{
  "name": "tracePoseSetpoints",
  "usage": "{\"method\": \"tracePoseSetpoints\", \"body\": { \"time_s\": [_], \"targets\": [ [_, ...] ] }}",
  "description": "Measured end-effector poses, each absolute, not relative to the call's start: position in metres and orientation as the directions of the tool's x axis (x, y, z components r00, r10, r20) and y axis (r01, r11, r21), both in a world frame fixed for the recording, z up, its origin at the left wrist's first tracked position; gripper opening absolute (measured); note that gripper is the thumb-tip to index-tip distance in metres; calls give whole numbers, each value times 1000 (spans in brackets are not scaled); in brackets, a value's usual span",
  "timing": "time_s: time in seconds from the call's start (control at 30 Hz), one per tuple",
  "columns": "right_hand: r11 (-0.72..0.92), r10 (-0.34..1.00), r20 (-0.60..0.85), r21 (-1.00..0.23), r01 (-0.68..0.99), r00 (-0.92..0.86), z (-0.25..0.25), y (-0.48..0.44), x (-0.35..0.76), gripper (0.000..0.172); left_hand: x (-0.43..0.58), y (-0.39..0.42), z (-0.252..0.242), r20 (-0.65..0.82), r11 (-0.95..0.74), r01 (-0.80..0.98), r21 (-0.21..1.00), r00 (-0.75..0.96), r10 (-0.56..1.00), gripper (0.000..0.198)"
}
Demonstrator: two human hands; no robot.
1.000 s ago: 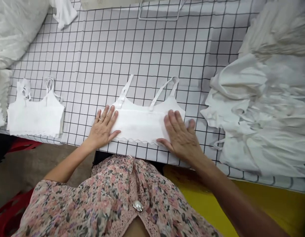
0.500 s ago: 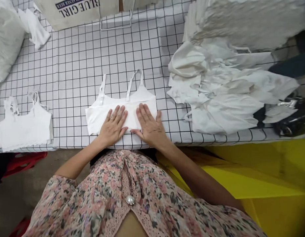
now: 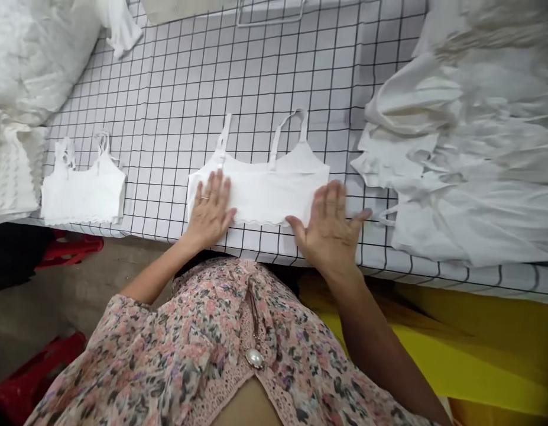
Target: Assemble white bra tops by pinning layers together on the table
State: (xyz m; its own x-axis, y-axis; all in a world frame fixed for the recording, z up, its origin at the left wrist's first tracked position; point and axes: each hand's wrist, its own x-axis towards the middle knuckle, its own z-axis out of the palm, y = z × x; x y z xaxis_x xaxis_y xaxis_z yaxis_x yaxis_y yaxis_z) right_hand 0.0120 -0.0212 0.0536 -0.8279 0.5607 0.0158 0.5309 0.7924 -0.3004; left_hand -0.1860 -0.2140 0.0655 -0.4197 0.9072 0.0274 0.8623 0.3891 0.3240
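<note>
the white cropped camisole top [image 3: 265, 192] lies flat on the grid-printed tabletop [image 3: 256, 71], near its front edge, with its two straps pointing away from the person and its scalloped hem toward them. the left hand [image 3: 209, 210] rests on the lower left part of the top, its fingers [image 3: 217, 192] straight and slightly parted, open and pinching nothing. the right hand [image 3: 329, 228] lies over the lower right corner, with its fingers [image 3: 331, 198] spread wide and a little blurred and the thumb at the hem. it has no fold of cloth in hold, but whether it bears down or sits just clear of the fabric i cannot tell. open, flat hands seem well suited here: light, even strokes outward from the middle would ease out ripples without stretching the knit, and the grid lines offer a handy guide for squaring the hem and lining up the straps. a second white top [image 3: 83, 192] lies flat to the left, beside a ruffled white stack [image 3: 14, 165], while a loose heap of white garments [image 3: 469, 177] sits to the right, near the right hand.
</note>
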Motion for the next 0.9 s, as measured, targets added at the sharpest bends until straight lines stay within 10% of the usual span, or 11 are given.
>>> {"method": "tracePoseSetpoints", "body": {
  "time_s": [0.7, 0.9],
  "targets": [
    [806, 492, -72, -339, 485, -868, 69, -18, -20, 82, -211, -241, 59, 230, 294, 901, 319, -374, 898, 85],
    [717, 696, 300, -338, 609, -653, 105, 118, 2, 46, -232, -218, 83, 391, 168, 936, 309, -286, 875, 80]
  ]
}}
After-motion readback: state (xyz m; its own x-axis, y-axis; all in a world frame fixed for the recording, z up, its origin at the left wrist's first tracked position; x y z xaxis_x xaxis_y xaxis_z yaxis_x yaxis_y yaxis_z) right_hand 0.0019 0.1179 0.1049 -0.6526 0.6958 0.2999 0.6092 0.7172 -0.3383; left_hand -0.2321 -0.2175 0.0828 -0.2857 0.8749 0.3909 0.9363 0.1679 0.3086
